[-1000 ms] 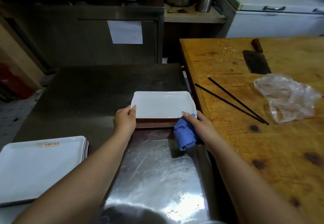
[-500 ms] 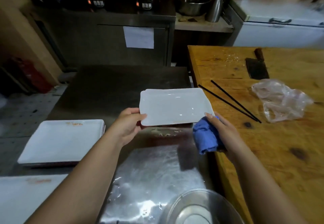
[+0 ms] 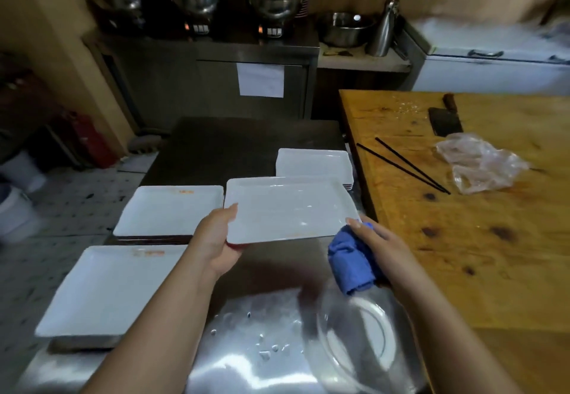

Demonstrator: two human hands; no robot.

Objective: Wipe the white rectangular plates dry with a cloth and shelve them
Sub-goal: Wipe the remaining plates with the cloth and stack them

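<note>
I hold a white rectangular plate [image 3: 287, 208] above the steel counter. My left hand [image 3: 216, 239] grips its left edge, thumb on top. My right hand [image 3: 374, 242] holds a bunched blue cloth [image 3: 351, 264] at the plate's near right corner. Behind it sits a stack of white rectangular plates [image 3: 314, 162]. Two more stacks of white plates lie to the left, one in the middle [image 3: 169, 211] and one near me [image 3: 105, 289].
The wet steel counter [image 3: 246, 347] holds a metal bowl [image 3: 357, 338] close to me. On the right, a wooden table [image 3: 462, 239] carries black chopsticks [image 3: 404, 165], a cleaver [image 3: 445, 119] and a plastic bag [image 3: 481, 162]. Pots stand on a cabinet at the back.
The top plate has been lifted off the far stack and brought toward me. My view has pulled back, bringing the left stacks and the bowl into sight.
</note>
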